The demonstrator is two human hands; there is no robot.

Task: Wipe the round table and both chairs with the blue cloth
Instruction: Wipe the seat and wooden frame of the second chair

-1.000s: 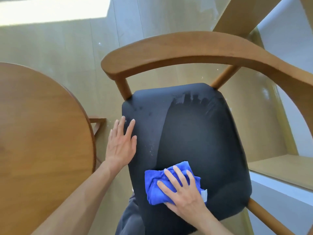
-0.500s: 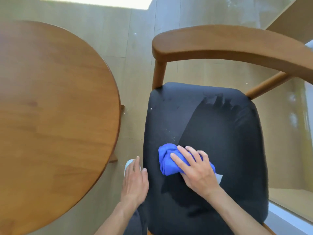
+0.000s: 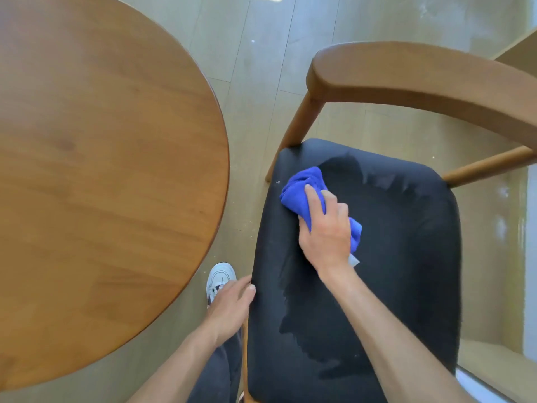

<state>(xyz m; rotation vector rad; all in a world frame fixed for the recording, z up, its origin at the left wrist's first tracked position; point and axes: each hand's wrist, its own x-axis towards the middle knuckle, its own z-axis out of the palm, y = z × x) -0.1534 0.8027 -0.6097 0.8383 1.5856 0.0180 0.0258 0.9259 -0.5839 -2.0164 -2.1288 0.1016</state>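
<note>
A wooden armchair with a black padded seat (image 3: 406, 257) and a curved backrest (image 3: 421, 80) fills the right half of the view. My right hand (image 3: 327, 228) presses the bunched blue cloth (image 3: 302, 187) onto the seat near its far left corner. Darker damp patches mark the seat's middle and near part. My left hand (image 3: 231, 305) rests against the seat's near left edge, fingers loosely bent, holding nothing. The round wooden table (image 3: 101, 175) lies to the left. No second chair is in view.
Pale wood flooring (image 3: 261, 68) runs between table and chair. My white shoe (image 3: 219, 279) stands on it just past my left hand. A low wooden ledge and white wall edge sit at the right border.
My right hand has pushed the cloth from the near middle of the seat toward its far left corner. My left hand slid back along the seat's left edge. The view shifted, bringing the table more into frame.
</note>
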